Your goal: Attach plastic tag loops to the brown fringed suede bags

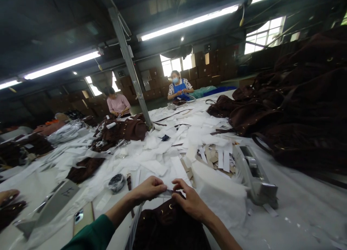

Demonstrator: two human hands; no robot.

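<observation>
A dark brown bag [168, 228] with small metal rivets lies in front of me at the near table edge. Just above its top edge, my left hand [148, 188] and my right hand [189, 201] pinch the two ends of a thin clear strip [167, 193] stretched between them. Both hands have the fingers closed on it. A green sleeve covers my left forearm.
White paper sheets [187, 138] and brown strips litter the white table. A tape dispenser [255, 174] sits at right, a heap of brown bags [298, 112] behind it. A phone [82, 217] and a tape roll [117, 182] lie at left. Two people work at the far side.
</observation>
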